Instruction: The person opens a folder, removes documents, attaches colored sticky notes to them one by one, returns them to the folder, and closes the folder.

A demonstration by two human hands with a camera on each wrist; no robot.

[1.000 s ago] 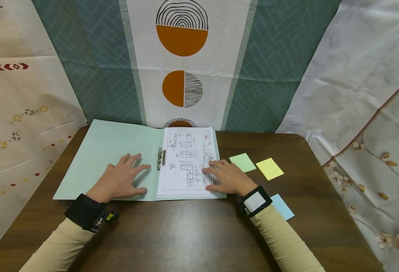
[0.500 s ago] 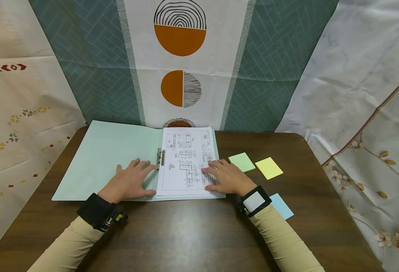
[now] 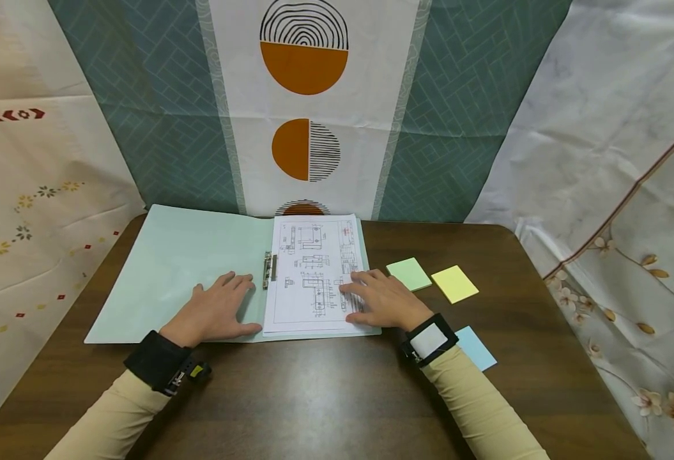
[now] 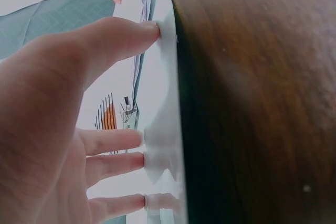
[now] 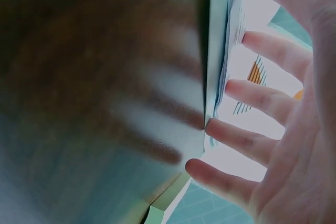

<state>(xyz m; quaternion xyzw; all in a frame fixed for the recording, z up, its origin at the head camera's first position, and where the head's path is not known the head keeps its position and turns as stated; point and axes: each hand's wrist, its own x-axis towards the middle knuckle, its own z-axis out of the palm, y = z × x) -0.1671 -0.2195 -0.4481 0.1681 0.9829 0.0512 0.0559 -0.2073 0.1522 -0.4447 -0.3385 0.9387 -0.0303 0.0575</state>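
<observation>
A pale green folder [image 3: 199, 249] lies spread on the table, with a stack of printed technical drawings [image 3: 314, 268] on its right half. A metal clip [image 3: 270, 269] sits along the drawings' left edge. My left hand [image 3: 216, 312] rests fingertips down on the folder's bare left cover, thumb close to the paper edge. In the left wrist view its fingers [image 4: 118, 167] are spread and touch the cover. My right hand [image 3: 385, 299] lies spread over the lower right of the drawings. The right wrist view has its fingertips [image 5: 236, 87] along the right edge of the stack and folder.
Right of the folder lie a green sticky-note pad [image 3: 409, 275] and a yellow sticky-note pad [image 3: 455, 284]. A blue sticky-note pad [image 3: 476, 348] is partly behind the right wrist. A patterned cloth [image 3: 308, 108] hangs behind the brown wooden table [image 3: 314, 402].
My left hand moved right across the cover toward the clip, then drew back slightly left. The folder's left corner slid slightly left and nearer. My right hand stayed in place.
</observation>
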